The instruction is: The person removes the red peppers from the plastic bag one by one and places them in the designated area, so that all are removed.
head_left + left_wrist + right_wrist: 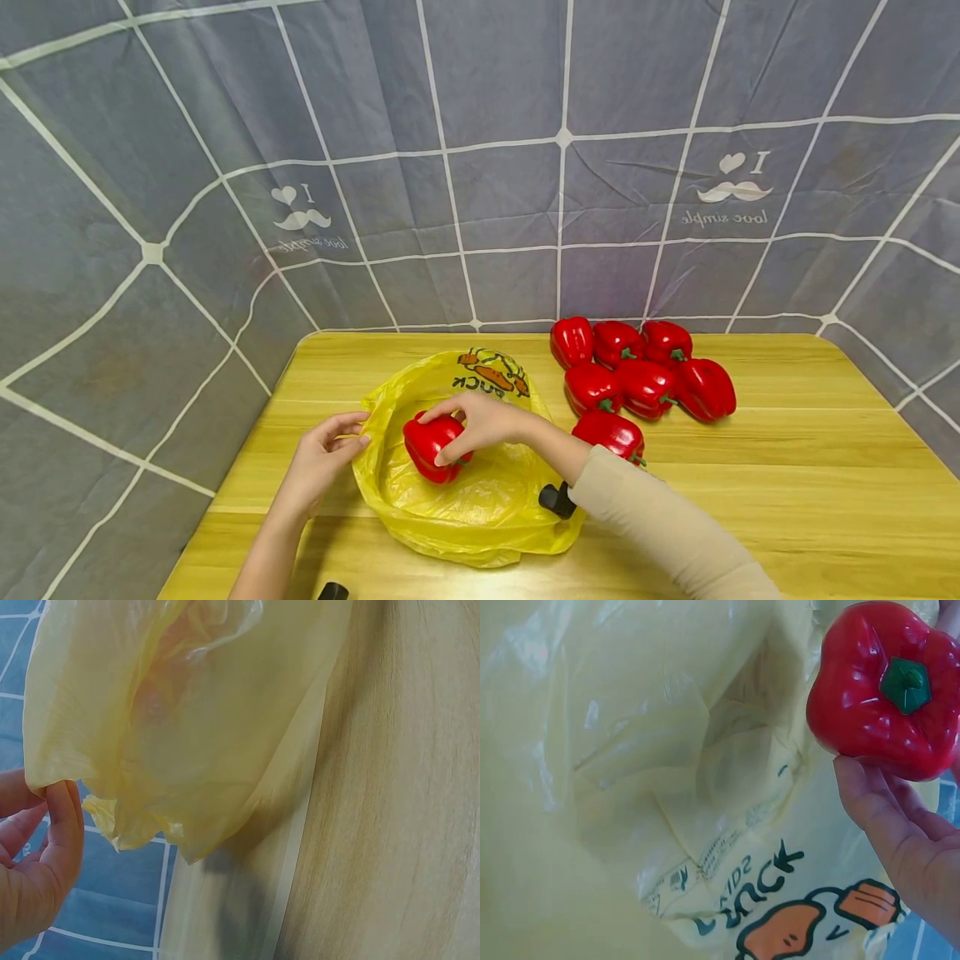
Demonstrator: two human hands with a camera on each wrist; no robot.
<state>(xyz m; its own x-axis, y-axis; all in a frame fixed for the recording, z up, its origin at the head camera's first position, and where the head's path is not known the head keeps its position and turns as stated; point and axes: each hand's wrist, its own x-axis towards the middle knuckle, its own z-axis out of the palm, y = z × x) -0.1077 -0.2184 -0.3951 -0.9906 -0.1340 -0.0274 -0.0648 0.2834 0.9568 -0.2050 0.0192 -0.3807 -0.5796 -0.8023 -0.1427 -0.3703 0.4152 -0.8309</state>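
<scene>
A yellow plastic bag (457, 537) with a duck print lies on the table, its mouth spread wide and facing up. At the bag's left rim, my left hand (318, 458) pinches the thin plastic between thumb and fingers; the left wrist view shows this hand (45, 855) at the edge of the bag (217, 742). My right hand (487, 423) grips a red bell pepper (427, 443) within the bag's mouth. In the right wrist view the pepper (855, 690) shows its green stem, with fingers around its side. Whether it touches the bag's bottom I cannot tell.
Several more red bell peppers (647, 385) stand grouped at the back right of the wooden table (780, 492); the nearest pepper (609, 435) is partly behind my right forearm. A grey curtain (510, 192) with white lines hangs behind and at the sides.
</scene>
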